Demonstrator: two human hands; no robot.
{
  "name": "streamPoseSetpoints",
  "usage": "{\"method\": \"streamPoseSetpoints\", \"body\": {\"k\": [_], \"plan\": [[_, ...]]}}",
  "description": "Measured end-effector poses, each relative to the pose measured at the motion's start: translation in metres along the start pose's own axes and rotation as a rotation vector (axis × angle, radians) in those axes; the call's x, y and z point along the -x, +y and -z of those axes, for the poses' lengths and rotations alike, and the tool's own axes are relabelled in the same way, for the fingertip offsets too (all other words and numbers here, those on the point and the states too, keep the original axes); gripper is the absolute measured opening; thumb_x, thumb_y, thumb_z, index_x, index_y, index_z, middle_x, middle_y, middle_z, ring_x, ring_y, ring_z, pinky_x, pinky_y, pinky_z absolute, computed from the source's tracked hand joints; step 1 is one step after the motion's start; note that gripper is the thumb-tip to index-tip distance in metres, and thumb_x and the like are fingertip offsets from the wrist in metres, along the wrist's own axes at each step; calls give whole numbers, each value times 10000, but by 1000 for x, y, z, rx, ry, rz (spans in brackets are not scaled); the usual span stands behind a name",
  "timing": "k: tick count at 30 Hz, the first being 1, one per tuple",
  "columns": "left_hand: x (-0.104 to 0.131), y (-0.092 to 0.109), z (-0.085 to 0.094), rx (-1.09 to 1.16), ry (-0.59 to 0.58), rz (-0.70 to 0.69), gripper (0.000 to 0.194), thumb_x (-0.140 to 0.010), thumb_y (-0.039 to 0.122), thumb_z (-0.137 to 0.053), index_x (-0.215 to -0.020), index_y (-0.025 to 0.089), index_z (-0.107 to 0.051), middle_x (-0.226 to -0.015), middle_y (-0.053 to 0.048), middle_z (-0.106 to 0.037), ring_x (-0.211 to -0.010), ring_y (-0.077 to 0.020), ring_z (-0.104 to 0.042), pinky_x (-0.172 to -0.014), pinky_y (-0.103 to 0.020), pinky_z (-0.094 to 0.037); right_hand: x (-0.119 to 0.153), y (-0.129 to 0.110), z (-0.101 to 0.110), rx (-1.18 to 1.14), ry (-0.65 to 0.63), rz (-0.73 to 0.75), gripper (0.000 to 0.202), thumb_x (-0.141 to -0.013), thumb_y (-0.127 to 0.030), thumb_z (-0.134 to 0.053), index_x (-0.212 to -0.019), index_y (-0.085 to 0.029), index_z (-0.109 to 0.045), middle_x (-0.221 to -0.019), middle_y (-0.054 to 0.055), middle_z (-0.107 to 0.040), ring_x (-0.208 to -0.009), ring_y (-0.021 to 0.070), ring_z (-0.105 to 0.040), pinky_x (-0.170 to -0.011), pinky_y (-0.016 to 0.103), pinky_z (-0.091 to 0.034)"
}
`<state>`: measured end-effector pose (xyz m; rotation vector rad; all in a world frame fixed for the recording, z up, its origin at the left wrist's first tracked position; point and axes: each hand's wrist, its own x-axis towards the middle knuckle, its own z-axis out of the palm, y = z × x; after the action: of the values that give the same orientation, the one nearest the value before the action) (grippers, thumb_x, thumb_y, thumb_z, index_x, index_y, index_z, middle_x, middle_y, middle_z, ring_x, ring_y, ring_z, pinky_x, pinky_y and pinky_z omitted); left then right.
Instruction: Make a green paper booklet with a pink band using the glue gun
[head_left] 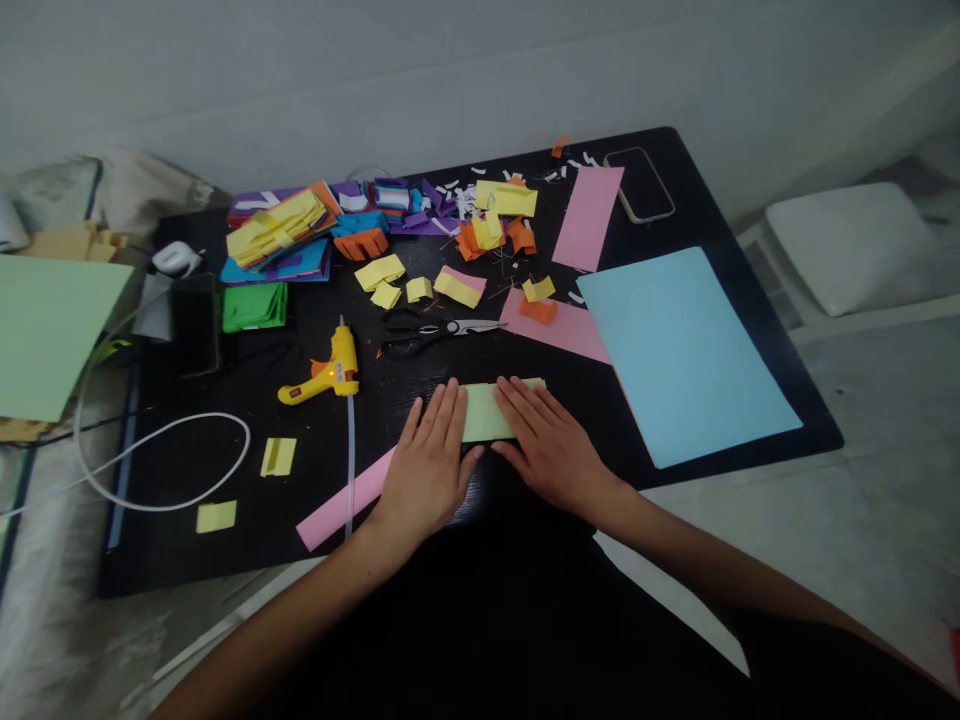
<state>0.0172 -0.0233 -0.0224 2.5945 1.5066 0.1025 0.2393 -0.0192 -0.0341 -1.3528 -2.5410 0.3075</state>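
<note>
Much of the pale green paper [489, 412] is hidden: the left hand [431, 460] covers its left end and the right hand [546, 440] most of its right end, so only the middle and a sliver along the far edge show, and how many layers it has cannot be told. A pink strip [352, 498], to the near left of the scissors [474, 327], disappears beneath the left wrist, and a large light green sheet [52, 340], far to the scissors' left, is cut off by the picture's border. Dim light makes the individual pieces in the stacked coloured papers [281, 228], beyond and left of the scissors, hard to separate. All the scissors' surroundings lie on a black table [165, 555], with small paper scraps scattered beyond the blades; a plain grey wall [480, 90] rises behind, and a white stool [851, 245] stands well to their right, off the tabletop. A yellow glue gun [344, 362] lies left of the scissors, and a light blue sheet [686, 355] lies to their right. The pale green paper is flat on the near side of the scissors, its long axis running left to right, roughly in line with the blades. Both hands press on it palm down, fingers straight and unclenched, their tips directed away from the person, thumbs spread toward each other.
</note>
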Motion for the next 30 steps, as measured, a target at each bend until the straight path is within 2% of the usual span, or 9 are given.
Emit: {"method": "streamPoseSetpoints", "body": {"k": [5, 11, 14, 17, 19, 21, 25, 30], "plan": [[1, 0, -1, 19, 13, 10, 684, -1094, 395, -395, -1660, 27, -285, -1734, -196, -285, -1612, -335, -315, -1309, -555, -285, 11, 7, 8, 43, -8, -51, 744, -1120, -394, -438, -1712, -119, -83, -1698, 172, -379, -1586, 307, -374, -1306, 574, -320], [1, 1, -6, 19, 38, 11, 721, -1091, 411, -403, -1678, 32, -228, -1733, -206, -285, -1610, -348, -317, -1301, -568, -298, 14, 2, 10, 82, 29, -121, 746, -1121, -414, -426, -1709, -97, -95, -1680, 189, -411, -1582, 319, -383, -1300, 605, -311], [2, 1, -9, 9, 49, 8, 741, -1083, 421, -422, -1680, 32, -219, -1736, -205, -280, -1614, -351, -305, -1305, -565, -285, 3, -12, 4, 41, 41, -151, 778, -1102, -477, -455, -1693, -52, -178, -1687, 221, -385, -1596, 341, -348, -1313, 613, -276], [3, 0, -11, -20, 62, -13, 733, -1056, 337, -437, -1680, 26, -210, -1744, -194, -272, -1626, -347, -275, -1316, -560, -253, -14, -25, -5, -34, 19, -57, 744, -1091, -490, -471, -1642, -11, -326, -1688, 224, -385, -1604, 332, -334, -1321, 563, -290], [4, 0, -11, -32, 70, -26, 746, -1031, 279, -437, -1686, 29, -182, -1747, -191, -268, -1629, -341, -270, -1318, -561, -242, -21, -28, -9, -73, 9, -1, 738, -1090, -494, -466, -1632, -7, -349, -1684, 219, -394, -1612, 317, -318, -1321, 544, -298], [4, 0, -11, -31, 77, -22, 753, -1039, 290, -428, -1693, 39, -153, -1741, -199, -281, -1621, -340, -293, -1311, -563, -255, -21, -25, -9, -84, 9, 5, 742, -1091, -497, -463, -1645, -23, -328, -1684, 213, -396, -1616, 307, -310, -1319, 541, -306], [3, 2, -8, 0, 75, 10, 775, -1083, 426, -425, -1700, 56, -139, -1717, -222, -326, -1590, -358, -358, -1291, -569, -297, -3, -8, 0, -24, 8, -104, 740, -1101, -489, -446, -1674, -56, -267, -1694, 204, -377, -1600, 314, -346, -1314, 564, -304], [1, 2, -5, 41, 70, 17, 800, -1081, 440, -439, -1710, 79, -102, -1718, -224, -318, -1593, -367, -350, -1287, -590, -306, 15, 6, 9, 20, 9, -185, 782, -1108, -473, -436, -1717, -137, -77, -1719, 171, -330, -1607, 308, -327, -1307, 605, -296]]}}
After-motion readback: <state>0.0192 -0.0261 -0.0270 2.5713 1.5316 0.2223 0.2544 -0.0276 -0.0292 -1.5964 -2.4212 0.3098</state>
